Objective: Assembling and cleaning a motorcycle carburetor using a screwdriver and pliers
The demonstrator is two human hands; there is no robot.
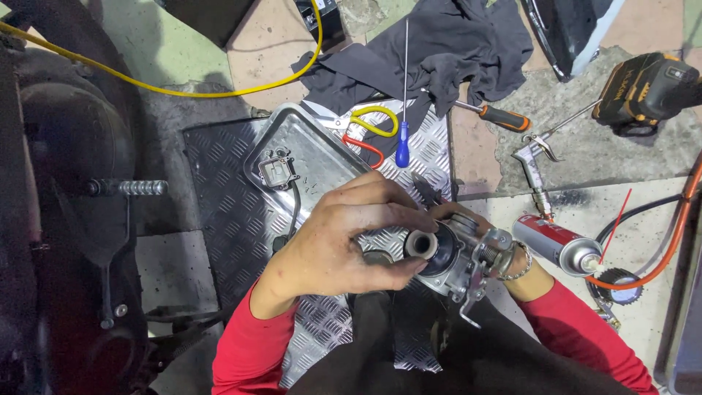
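Observation:
My left hand (344, 238) is wrapped over a small metal engine part, a carburetor (457, 256), with thumb and fingers pinching its round black and grey intake end. My right hand (457, 216) holds the same part from the far side and is mostly hidden behind it; a chain bracelet (518, 265) shows at the wrist. Both sleeves are red. The part is held above a ribbed metal plate (219, 197).
A shallow metal tray (307, 157) with a small square fitting lies ahead. Scissors (362, 128), a blue-handled screwdriver (403, 143), an orange-handled screwdriver (497, 115), a dark cloth (453, 44), an air blow gun (537, 150), a spray can (556, 243), a cordless tool (643, 88), hoses and a motorcycle's side (66, 190) surround me.

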